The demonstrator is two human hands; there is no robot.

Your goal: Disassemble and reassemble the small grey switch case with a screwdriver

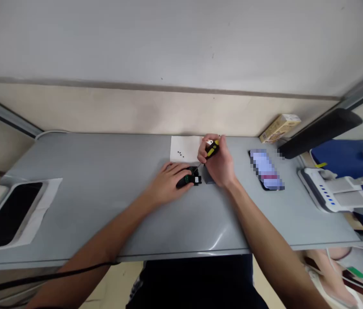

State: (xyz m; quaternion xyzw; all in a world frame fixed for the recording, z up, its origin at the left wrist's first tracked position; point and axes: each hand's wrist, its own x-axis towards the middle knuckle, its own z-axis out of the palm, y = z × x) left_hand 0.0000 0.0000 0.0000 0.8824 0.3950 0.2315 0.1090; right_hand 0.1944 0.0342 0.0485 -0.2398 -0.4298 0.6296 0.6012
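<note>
My left hand (pixel 167 183) presses a small black device (pixel 183 182) against the grey table, its thumb and fingers on either side. A dark green board and a small white label show at the device's right end. Closed around a black-and-yellow screwdriver (pixel 213 149), my right hand (pixel 222 166) points the thin shaft down and left at the device. Whether the tip touches a screw is too small to tell. Behind lies a white sheet of paper (pixel 186 143) with several tiny dark screws (pixel 180 153). A dark grey flat piece (pixel 207 177) is partly hidden by my right hand.
A phone (pixel 267 169) lies to the right, near a yellow box (pixel 279 128) and a long black cylinder (pixel 321 132). Farther right stands a white charging hub (pixel 321 191) with cables. On the left, a black-screened device (pixel 9 214) rests on white paper. A wall borders the table's back.
</note>
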